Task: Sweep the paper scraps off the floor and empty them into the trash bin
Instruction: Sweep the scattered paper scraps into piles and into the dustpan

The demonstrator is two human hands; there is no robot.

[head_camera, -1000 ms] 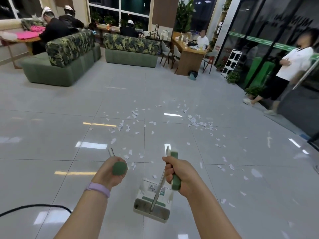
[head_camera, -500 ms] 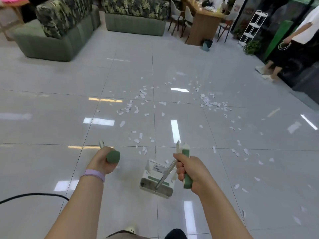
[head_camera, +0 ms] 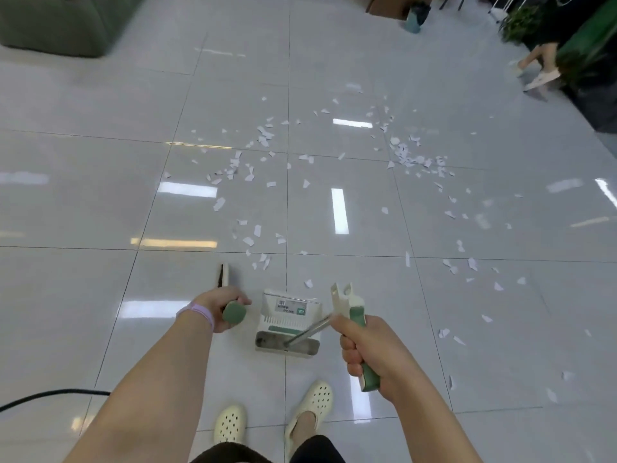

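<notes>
Several white paper scraps [head_camera: 263, 140] lie scattered over the glossy tiled floor ahead of me, thickest at the centre and to the right [head_camera: 414, 158]. My left hand [head_camera: 217, 307] grips the green-capped top of the broom handle [head_camera: 234, 312]; the broom head [head_camera: 223, 275] shows just beyond it near the floor. My right hand [head_camera: 364, 349] grips the green and cream handle [head_camera: 359, 332] of the white dustpan [head_camera: 288, 324], which stands on the floor between my hands, its metal pole slanting up to my fist. A small bin [head_camera: 414, 18] stands far off at the top.
A green sofa [head_camera: 56, 25] fills the top left corner. A black cable [head_camera: 50, 396] runs across the floor at the lower left. Another person's legs [head_camera: 537, 66] and potted plants [head_camera: 521, 21] are at the top right. My feet in cream clogs [head_camera: 310, 406] stand below the dustpan.
The view has tilted down and moved closer to the scraps; the sofas and people have slid out at the top. My feet have come into view. Both hands keep their hold.
</notes>
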